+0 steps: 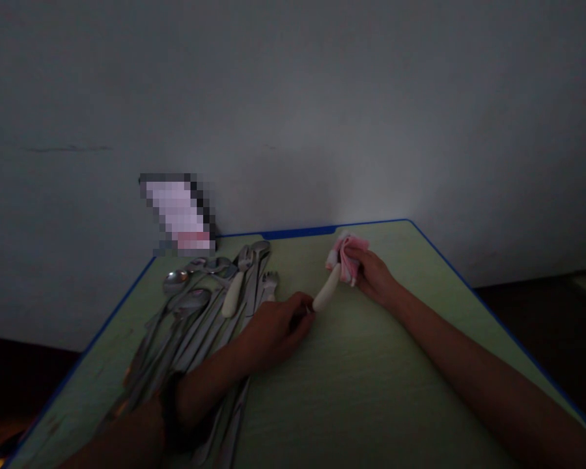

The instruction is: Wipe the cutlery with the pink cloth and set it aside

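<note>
Between my hands is a white-handled piece of cutlery, tilted up toward the right. My left hand is closed on its lower, near end, and the fingers hide what kind of cutlery it is. A folded pink and white cloth is pinched in my right hand, against the far end of the white handle. Left of my left hand lies a pile of metal spoons and forks. A fork with a white handle rests on top of it, and another fork shows just beyond my left hand.
A pale green table with a blue edge stands against a grey wall. At the back left, a blurred-out phone-like device leans against the wall. My left forearm passes over the cutlery handles. The room is dim.
</note>
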`<state>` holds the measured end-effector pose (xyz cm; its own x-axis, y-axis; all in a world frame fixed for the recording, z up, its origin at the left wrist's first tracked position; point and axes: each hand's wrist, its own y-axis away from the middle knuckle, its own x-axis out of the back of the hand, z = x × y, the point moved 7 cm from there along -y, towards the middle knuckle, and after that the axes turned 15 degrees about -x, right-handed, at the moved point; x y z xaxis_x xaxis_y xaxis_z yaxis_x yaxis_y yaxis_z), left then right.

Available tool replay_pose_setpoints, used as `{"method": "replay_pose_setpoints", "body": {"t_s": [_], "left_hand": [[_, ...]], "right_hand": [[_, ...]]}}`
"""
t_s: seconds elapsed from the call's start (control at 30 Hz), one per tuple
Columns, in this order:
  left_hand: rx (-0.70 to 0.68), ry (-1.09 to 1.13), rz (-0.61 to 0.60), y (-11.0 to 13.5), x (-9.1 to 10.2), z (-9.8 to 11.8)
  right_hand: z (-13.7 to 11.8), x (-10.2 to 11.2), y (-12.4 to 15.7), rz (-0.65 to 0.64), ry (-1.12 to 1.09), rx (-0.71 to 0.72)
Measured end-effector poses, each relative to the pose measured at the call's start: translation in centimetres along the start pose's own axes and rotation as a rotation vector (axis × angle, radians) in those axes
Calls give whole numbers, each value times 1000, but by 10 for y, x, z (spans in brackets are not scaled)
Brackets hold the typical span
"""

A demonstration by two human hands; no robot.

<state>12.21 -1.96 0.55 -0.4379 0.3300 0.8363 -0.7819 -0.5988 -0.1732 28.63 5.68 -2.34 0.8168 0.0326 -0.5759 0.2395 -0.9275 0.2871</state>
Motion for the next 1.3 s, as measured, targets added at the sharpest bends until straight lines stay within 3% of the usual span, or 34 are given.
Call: {"method": "replay_pose_setpoints", "body": {"t_s": [0.5,0.7,1.3], "left_hand": [[59,66,33,0,0,-3],[104,81,37,1,0,-5],[113,164,101,2,1,-8]], "right_hand": [[0,5,-3,-2,-23,23],[-2,2,-2,-59,-4,43],[-5,0,1,-41,-14,65]]}}
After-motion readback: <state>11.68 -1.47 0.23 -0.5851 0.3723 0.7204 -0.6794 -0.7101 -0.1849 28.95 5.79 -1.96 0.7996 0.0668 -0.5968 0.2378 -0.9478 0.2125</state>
